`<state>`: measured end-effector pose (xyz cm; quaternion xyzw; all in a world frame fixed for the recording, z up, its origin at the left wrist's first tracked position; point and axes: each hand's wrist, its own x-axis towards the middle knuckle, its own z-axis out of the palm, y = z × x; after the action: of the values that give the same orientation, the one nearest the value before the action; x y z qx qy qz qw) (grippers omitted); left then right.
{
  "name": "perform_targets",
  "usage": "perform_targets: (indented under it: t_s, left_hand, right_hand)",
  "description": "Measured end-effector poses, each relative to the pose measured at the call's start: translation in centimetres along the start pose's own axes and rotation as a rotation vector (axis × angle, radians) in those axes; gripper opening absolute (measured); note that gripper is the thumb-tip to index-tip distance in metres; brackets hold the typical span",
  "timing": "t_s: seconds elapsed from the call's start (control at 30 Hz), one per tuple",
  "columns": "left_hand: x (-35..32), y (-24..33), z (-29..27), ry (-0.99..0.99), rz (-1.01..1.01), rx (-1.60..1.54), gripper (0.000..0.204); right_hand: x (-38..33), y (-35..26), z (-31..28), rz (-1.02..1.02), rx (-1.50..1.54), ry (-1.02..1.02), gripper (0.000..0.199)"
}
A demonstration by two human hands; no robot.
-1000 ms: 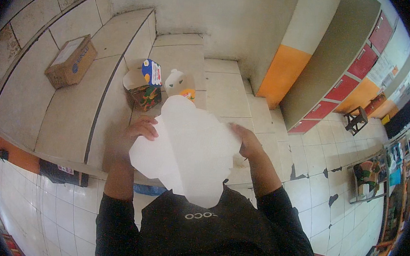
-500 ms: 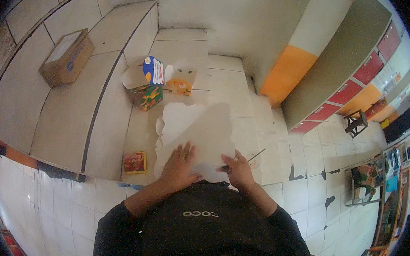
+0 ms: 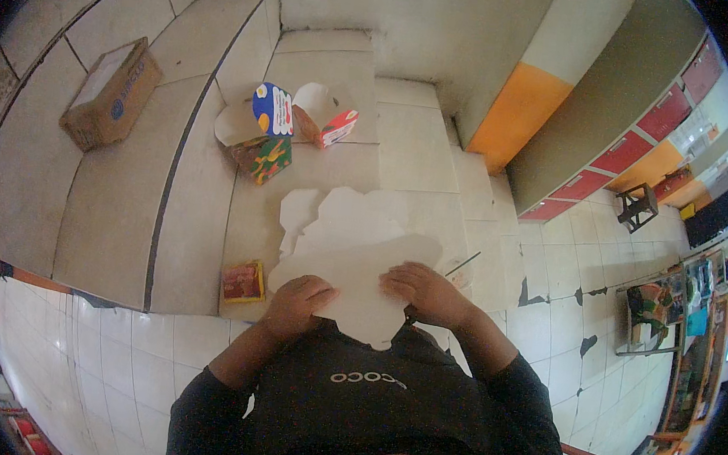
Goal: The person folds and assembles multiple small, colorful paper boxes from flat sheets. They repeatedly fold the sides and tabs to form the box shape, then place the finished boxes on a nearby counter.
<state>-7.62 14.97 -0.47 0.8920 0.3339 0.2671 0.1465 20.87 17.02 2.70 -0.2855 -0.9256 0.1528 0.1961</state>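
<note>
A white paper or card sheet (image 3: 354, 244) with wavy cut edges lies on the tiled platform, its near end hanging over the edge against my dark shirt. My left hand (image 3: 300, 301) grips its near left side, fingers curled over the top. My right hand (image 3: 427, 291) rests on its right side with fingers stretched out flat. At the sheet's far left shows a lobed white part (image 3: 298, 211); whether it is separate, I cannot tell. Left of my left hand lies a red and yellow packet (image 3: 243, 281). Just right of my right hand is a thin dark stick (image 3: 464, 264).
Farther back stand printed cut cartons, one blue and green (image 3: 268, 158), another white and red (image 3: 338, 128). On the raised ledge at left sits a brown cardboard box (image 3: 116, 97). A grey cabinet with red drawers (image 3: 621, 169) and a stool (image 3: 637, 206) are at right.
The white sheet has turned and come nearer to my body. My left hand has shifted down and left. My right hand's fingers have gone from closed to spread. The white-and-red carton has changed position.
</note>
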Motion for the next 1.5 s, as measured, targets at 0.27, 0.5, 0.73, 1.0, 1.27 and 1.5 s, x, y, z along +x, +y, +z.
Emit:
perform_targets:
  t_s: [0.27,0.5,0.73,1.0,1.27,1.5]
  left_hand:
    - [-2.1,-1.4,3.4,-0.153,-0.271,-0.039,0.029]
    - [2.5,-1.6,0.7,-0.182,-0.719,-0.282,0.048]
    - [3.8,-3.5,2.6,-0.254,-0.789,-0.258,0.057]
    - [5.1,-1.9,2.5,-0.342,-0.844,0.035,0.059]
    - [1.4,-0.7,3.3,0.045,-0.565,-0.158,0.043]
    - [1.5,0.2,2.5,0.009,-0.477,-0.205,0.036]
  right_hand:
    - [2.5,1.9,1.0,0.205,0.132,-0.338,0.026]
    - [5.9,4.4,1.2,0.549,0.425,-0.474,0.058]
    - [5.7,3.2,2.0,0.778,0.410,-0.293,0.066]
    - [4.9,2.5,3.3,0.893,0.023,-0.141,0.063]
    - [3.0,1.8,0.9,0.509,0.554,-0.198,0.050]
    - [2.1,2.6,1.2,0.451,0.954,-0.180,0.035]
